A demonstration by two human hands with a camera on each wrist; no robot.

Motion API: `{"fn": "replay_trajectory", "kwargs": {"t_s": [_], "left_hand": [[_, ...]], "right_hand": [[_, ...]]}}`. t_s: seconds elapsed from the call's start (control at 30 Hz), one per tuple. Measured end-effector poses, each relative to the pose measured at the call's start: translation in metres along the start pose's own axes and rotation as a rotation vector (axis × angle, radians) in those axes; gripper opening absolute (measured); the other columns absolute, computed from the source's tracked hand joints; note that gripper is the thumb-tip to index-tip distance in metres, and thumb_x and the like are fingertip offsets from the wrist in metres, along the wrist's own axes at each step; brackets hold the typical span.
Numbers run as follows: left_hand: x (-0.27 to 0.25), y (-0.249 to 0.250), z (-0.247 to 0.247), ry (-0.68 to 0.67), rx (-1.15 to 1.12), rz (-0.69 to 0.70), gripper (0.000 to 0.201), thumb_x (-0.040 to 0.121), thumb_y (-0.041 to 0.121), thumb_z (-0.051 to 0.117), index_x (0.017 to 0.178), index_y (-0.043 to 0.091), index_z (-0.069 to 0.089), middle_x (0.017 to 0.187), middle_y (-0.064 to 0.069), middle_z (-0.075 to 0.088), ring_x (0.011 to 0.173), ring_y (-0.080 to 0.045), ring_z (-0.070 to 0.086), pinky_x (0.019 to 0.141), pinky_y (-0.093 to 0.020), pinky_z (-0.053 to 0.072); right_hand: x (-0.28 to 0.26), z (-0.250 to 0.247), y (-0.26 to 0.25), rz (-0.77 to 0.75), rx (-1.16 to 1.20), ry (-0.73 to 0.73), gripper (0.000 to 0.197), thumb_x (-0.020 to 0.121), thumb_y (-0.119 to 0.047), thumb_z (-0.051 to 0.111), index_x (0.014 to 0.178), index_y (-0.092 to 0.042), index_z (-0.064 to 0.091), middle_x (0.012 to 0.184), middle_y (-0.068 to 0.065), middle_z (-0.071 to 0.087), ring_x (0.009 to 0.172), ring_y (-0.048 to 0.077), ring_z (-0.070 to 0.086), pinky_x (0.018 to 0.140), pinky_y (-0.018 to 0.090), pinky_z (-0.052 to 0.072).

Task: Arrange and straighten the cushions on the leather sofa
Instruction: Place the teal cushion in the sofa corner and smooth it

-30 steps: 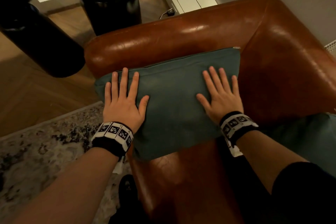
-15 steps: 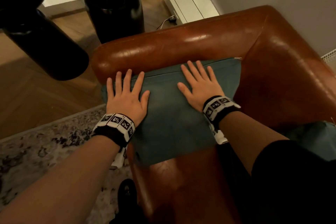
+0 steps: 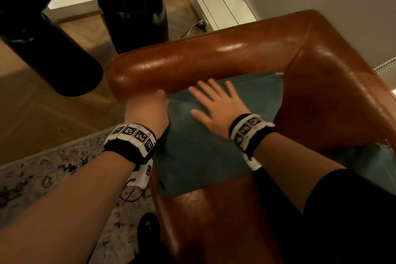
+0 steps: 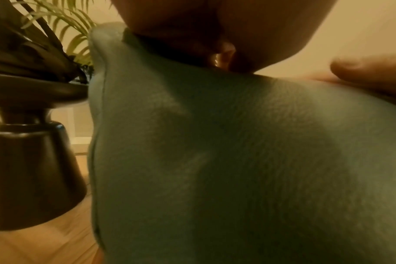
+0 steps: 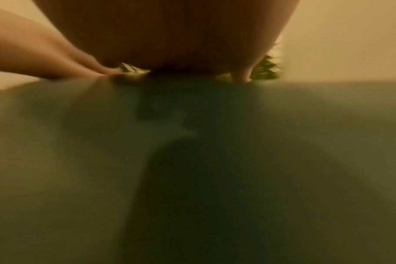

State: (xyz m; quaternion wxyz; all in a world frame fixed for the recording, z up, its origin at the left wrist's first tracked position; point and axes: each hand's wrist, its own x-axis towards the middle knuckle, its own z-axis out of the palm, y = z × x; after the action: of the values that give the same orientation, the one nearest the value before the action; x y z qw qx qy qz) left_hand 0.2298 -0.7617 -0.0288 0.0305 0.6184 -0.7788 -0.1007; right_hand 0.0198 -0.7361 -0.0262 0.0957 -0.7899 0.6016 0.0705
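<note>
A teal cushion (image 3: 214, 156) leans against the armrest of the brown leather sofa (image 3: 192, 60), in the corner of the seat. My left hand (image 3: 147, 109) is at the cushion's upper left corner; its fingers curl over the top edge and are hidden behind it. The left wrist view shows the cushion (image 4: 215, 160) close up, with my thumb (image 4: 362, 71) lying on the front face. My right hand (image 3: 216, 105) lies flat on the cushion's upper middle, fingers spread. The right wrist view is blurred teal fabric (image 5: 215, 160). A second teal cushion (image 3: 368, 163) lies at the right edge.
A black plant pot (image 3: 132, 13) stands on the wood floor just behind the armrest. A large dark object (image 3: 42, 49) hangs at upper left. A patterned rug (image 3: 42, 178) lies left of the sofa, with my shoe (image 3: 147, 229) on it. A wall is behind the backrest.
My left hand went from lying flat on the cushion's left side to curling over its upper left corner. My right hand slid left and up toward the cushion's middle.
</note>
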Motion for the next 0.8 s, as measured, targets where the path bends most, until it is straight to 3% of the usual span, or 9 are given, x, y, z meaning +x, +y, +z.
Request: {"fn": "replay_trajectory", "kwargs": {"t_s": [0.07,0.17,0.3,0.37,0.47,0.53,0.6,0.73,0.8], "left_hand": [[0.0,-0.003,0.001,-0.024,0.006,-0.018,0.014,0.099,0.033,0.03,0.093,0.023,0.038,0.093,-0.003,0.063,0.09,-0.031,0.057,0.083,-0.044,0.035],[-0.003,-0.017,0.006,-0.008,0.075,-0.018,0.024,0.1,0.036,0.025,0.107,0.022,0.044,0.107,-0.005,0.063,0.098,-0.032,0.055,0.083,-0.045,0.036],[-0.006,-0.027,0.009,0.03,0.076,-0.089,0.037,0.1,0.04,0.025,0.12,0.02,0.05,0.122,-0.008,0.061,0.112,-0.036,0.052,0.098,-0.051,0.036],[-0.011,-0.022,0.008,0.12,0.067,-0.047,0.04,0.099,0.038,0.031,0.13,0.021,0.049,0.133,-0.007,0.057,0.125,-0.034,0.046,0.111,-0.054,0.025],[-0.023,0.013,0.007,0.195,0.036,0.114,0.049,0.098,0.04,0.032,0.145,0.025,0.036,0.153,-0.002,0.038,0.144,-0.03,0.026,0.119,-0.052,0.01],[-0.026,0.036,0.017,0.112,0.073,0.212,0.056,0.098,0.046,0.025,0.152,0.032,0.02,0.161,0.003,0.019,0.149,-0.027,0.012,0.12,-0.052,0.004],[-0.024,0.038,0.031,0.033,0.135,0.21,0.057,0.098,0.05,0.015,0.153,0.036,0.008,0.163,0.004,0.01,0.15,-0.027,0.006,0.12,-0.053,0.003],[-0.015,0.021,0.043,0.017,0.189,0.212,0.056,0.099,0.05,0.013,0.153,0.035,0.007,0.162,0.0,0.014,0.149,-0.029,0.012,0.12,-0.05,0.003],[-0.014,0.026,0.043,0.008,0.192,0.205,0.056,0.099,0.05,0.013,0.153,0.035,0.006,0.162,0.0,0.013,0.149,-0.029,0.011,0.12,-0.051,0.002]], "right_hand": [[0.003,0.009,-0.015,-0.058,-0.002,-0.017,0.065,0.095,-0.064,0.008,0.153,-0.038,-0.003,0.164,-0.007,0.003,0.151,0.019,-0.003,0.12,0.051,-0.001],[-0.003,0.017,0.018,0.051,0.004,0.059,0.067,0.095,-0.063,0.009,0.155,-0.033,0.006,0.164,-0.004,0.01,0.151,0.016,0.001,0.121,0.043,-0.001],[-0.022,0.025,0.084,0.294,-0.04,0.102,0.066,0.094,-0.062,0.005,0.154,-0.035,0.006,0.164,-0.008,0.006,0.151,0.016,-0.003,0.119,0.05,-0.005],[-0.03,0.021,0.096,0.44,-0.004,0.148,0.067,0.094,-0.06,0.005,0.155,-0.031,0.003,0.164,-0.004,0.003,0.151,0.019,-0.005,0.119,0.052,-0.004],[-0.043,0.023,0.051,0.404,0.099,0.295,0.068,0.096,-0.052,0.017,0.155,-0.022,0.004,0.164,0.003,0.004,0.151,0.023,-0.003,0.12,0.052,0.0],[-0.05,0.041,-0.003,0.247,0.134,0.354,0.066,0.097,-0.049,0.027,0.155,-0.024,0.01,0.163,0.004,0.007,0.151,0.024,0.0,0.12,0.052,0.0],[-0.056,0.068,-0.034,0.213,0.119,0.348,0.063,0.099,-0.049,0.03,0.155,-0.027,0.01,0.163,0.002,0.007,0.151,0.023,0.001,0.121,0.05,0.003],[-0.07,0.108,0.002,0.356,0.175,0.37,0.065,0.099,-0.05,0.03,0.154,-0.027,0.005,0.163,0.002,0.005,0.15,0.02,-0.001,0.122,0.043,0.003],[-0.085,0.118,0.021,0.476,0.193,0.352,0.063,0.1,-0.049,0.022,0.154,-0.027,-0.002,0.163,0.0,0.0,0.149,0.017,-0.006,0.122,0.045,0.002]]}}
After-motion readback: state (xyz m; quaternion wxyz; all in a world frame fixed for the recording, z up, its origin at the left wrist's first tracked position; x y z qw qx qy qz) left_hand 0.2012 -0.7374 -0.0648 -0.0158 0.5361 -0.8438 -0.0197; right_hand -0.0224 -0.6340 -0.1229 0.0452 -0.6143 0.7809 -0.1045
